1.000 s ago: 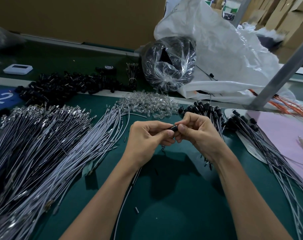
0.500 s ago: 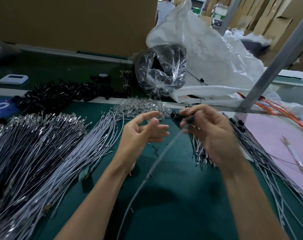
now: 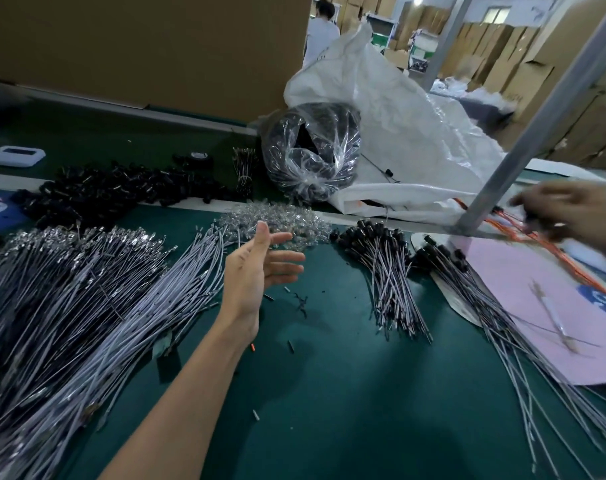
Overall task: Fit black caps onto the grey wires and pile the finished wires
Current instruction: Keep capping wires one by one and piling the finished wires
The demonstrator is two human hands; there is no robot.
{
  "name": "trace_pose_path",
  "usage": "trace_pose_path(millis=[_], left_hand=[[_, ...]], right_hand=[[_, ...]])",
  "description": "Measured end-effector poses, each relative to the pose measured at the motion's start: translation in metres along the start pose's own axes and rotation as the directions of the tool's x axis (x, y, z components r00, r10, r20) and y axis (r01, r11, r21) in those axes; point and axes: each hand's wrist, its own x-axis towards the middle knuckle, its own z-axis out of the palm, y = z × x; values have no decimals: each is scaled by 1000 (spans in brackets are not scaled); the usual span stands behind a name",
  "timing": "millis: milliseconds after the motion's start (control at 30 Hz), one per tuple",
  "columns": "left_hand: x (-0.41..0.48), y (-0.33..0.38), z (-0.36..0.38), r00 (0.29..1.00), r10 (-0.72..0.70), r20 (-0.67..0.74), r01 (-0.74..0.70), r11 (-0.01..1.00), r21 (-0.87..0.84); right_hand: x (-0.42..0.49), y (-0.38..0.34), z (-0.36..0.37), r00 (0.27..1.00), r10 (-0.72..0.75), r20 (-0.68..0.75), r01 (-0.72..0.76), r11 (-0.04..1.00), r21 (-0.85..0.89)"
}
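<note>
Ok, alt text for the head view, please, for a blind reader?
An open left hand hovers over a green table, between a pile of uncapped grey wires and a bundle of capped wires; the blurred right hand is far right. Black caps lie behind.

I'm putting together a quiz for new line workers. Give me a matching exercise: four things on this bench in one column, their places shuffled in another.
Things:
1. loose black caps
2. uncapped grey wires
3. capped wire bundle
4. pink sheet

Places:
A. far right
B. near left, fanned out
C. back left, behind the grey wires
D. centre, just right of the open left hand

Pairs: 1-C, 2-B, 3-D, 4-A.
</note>
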Motion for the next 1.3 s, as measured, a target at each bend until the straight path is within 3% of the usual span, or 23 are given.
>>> trace_pose_path(millis=[133,233,300,367,400,467,500,533,600,733,900,967,1033,1100,1233,1300], left_hand=[[-1,-1,3,1000,-18,-3,18,997,71],[-3,0,6,1000,-16,7,15,988,151],[-4,0,7,1000,7,-11,-4,978,209],[-5,-2,7,995,93,-44,-70,922,381],[-5,-3,7,985,168,-39,-117,817,565],[-5,-1,3,944,331,20,-139,341,930],[-4,0,-2,926,377,28,-86,140,986],[-2,3,-7,925,379,-6,-1,18,1000],[1,10,-17,937,327,-120,155,-83,984],[2,7,-21,948,241,-206,242,-128,962],[4,4,-24,946,250,-208,250,-148,957],[4,2,-24,934,317,-163,209,-119,971],[1,3,-21,904,424,-60,87,-44,995],[-1,4,-13,875,475,96,-115,11,993],[-7,1,5,841,358,405,-446,36,894],[-7,-2,6,848,325,420,-488,164,858]], right_hand=[[9,25,68,991,86,98,-49,942,-333],[9,25,95,998,60,23,-41,871,-489],[5,12,116,998,-56,-30,35,879,-475],[-6,-9,145,984,-169,-58,131,903,-410],[-15,-19,161,976,-214,-48,184,916,-356],[-40,-38,194,962,-273,-24,261,939,-222],[-52,-45,211,956,-292,-26,284,944,-168],[-63,-49,226,954,-300,-31,294,948,-120],[-79,-54,254,960,-277,-28,276,960,-39],[-91,-58,284,968,-250,11,248,966,68],[-94,-53,280,967,-251,-33,253,960,122],[-92,-51,277,976,-214,-38,218,961,169],[-91,-52,276,992,-128,-4,124,951,283],[-89,-55,276,997,-29,77,-12,873,487],[-81,-57,262,986,93,141,-168,612,772],[-79,-57,254,987,106,125,-162,535,829]])
